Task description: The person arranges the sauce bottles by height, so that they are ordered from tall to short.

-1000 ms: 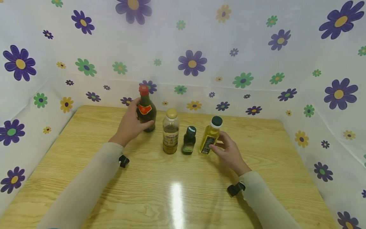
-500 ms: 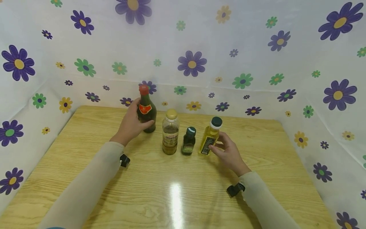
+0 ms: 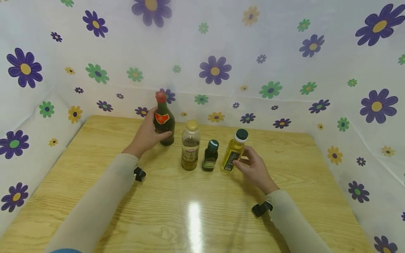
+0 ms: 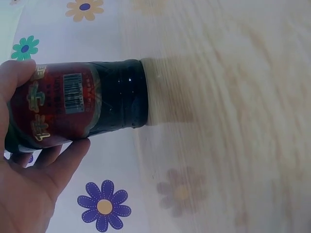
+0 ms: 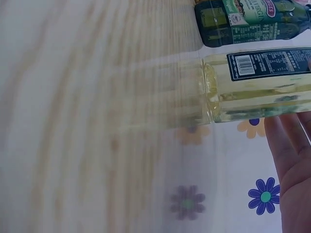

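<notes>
At the back left of the table, my left hand grips a dark green glass bottle with a red cap and red label. Thumb and fingers lie round opposite sides of this bottle in the left wrist view, where a barcode shows on its label. My right hand holds a bottle of yellow oil with a dark green cap, its thumb over the black label. In the right wrist view the oil bottle's base meets the table. Between the hands stand a clear gold-capped bottle and a small dark green bottle.
The four-sided wooden table reflects a bright streak of light near its front. White cloth printed with flowers hangs behind and along both sides. A small black camera sits on the left wrist, another on the right.
The whole head view has shifted slightly. Both hands keep their hold on the same bottles, and the bottles stand in the same arrangement.
</notes>
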